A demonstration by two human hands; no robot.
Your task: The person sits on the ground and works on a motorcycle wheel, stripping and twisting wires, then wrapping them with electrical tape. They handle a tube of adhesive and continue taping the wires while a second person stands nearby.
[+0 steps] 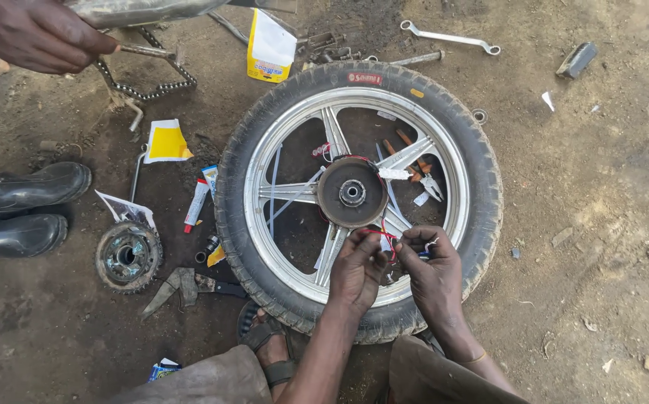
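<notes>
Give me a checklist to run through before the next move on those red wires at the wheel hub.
1. Both hands on the red wires: left hand and right hand pinch them; ok.
2. Wheel flat on the ground: ok.
3. Hub unobstructed: ok.
4. Pliers within reach, between the spokes: ok.
5. Wire ends joined: cannot tell.
6. Other person's hand apart from the wheel: ok.

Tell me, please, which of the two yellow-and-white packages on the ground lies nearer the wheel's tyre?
The upright box above the tyre, almost touching it; the flattened packet lies farther left.
</notes>
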